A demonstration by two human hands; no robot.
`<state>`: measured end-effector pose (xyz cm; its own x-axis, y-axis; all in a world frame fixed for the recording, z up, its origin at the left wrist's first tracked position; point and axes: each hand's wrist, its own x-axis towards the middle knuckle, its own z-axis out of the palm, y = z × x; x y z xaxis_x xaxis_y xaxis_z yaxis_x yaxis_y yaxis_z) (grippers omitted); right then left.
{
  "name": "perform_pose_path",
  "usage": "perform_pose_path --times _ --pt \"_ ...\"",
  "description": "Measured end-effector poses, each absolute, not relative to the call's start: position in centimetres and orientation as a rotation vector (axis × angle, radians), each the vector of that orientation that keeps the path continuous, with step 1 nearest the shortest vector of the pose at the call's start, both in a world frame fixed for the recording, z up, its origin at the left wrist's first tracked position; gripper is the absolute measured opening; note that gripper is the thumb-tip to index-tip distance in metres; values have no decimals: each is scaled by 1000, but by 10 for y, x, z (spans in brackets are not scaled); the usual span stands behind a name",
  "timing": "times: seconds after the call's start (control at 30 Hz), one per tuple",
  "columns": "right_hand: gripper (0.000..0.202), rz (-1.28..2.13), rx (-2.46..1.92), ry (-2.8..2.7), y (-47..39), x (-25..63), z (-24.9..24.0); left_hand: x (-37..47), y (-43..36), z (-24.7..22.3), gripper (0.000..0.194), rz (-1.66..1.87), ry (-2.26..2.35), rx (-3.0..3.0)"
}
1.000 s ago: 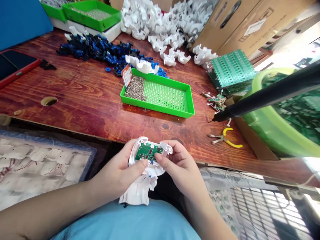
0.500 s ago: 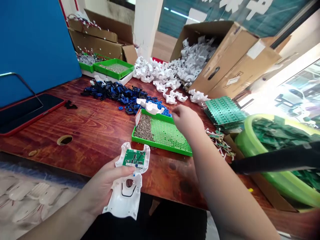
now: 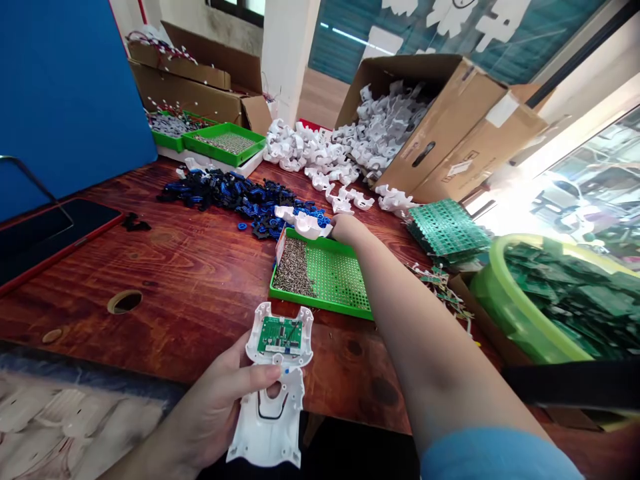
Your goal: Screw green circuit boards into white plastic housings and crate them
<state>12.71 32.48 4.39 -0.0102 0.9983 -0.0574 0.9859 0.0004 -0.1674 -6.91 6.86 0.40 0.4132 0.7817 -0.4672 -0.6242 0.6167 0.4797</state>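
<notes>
Head view: left hand (image 3: 220,407) grips a white plastic housing (image 3: 273,400) near the table's front edge, thumb across its middle, a small green circuit board (image 3: 280,335) seated in its upper part. Right hand (image 3: 347,229) is stretched out over the far edge of the green tray (image 3: 345,280), touching a white plastic piece (image 3: 306,225) lying just beside the blue and black parts (image 3: 225,193); how far its fingers are curled cannot be told. Screws (image 3: 294,268) lie heaped in the tray's left end.
</notes>
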Motion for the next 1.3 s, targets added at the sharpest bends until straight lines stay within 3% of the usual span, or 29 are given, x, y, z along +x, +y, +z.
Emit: perform_pose_path --times 0.1,0.27,0.43,0.53,0.67,0.83,1.17,1.3 --pt "29 256 -2164 -2048 320 130 50 -69 68 6 34 884 693 257" --pt "23 258 -1952 -1845 279 129 75 -65 64 14 23 868 759 272" --pt "21 393 -1615 -1818 163 125 85 -53 56 22 36 893 748 236" --pt "14 419 -1159 -1942 86 128 77 -44 51 24 44 959 728 211" --pt "25 369 -1014 -2271 26 138 57 -31 44 23 34 1020 680 242" --pt "26 143 -919 -2460 14 147 38 -20 31 18 25 1015 616 317" --pt "10 181 -985 -2303 12 156 35 -10 20 23 39 962 610 353" --pt "13 190 -1010 -2280 12 162 41 -8 21 27 48 893 646 312"
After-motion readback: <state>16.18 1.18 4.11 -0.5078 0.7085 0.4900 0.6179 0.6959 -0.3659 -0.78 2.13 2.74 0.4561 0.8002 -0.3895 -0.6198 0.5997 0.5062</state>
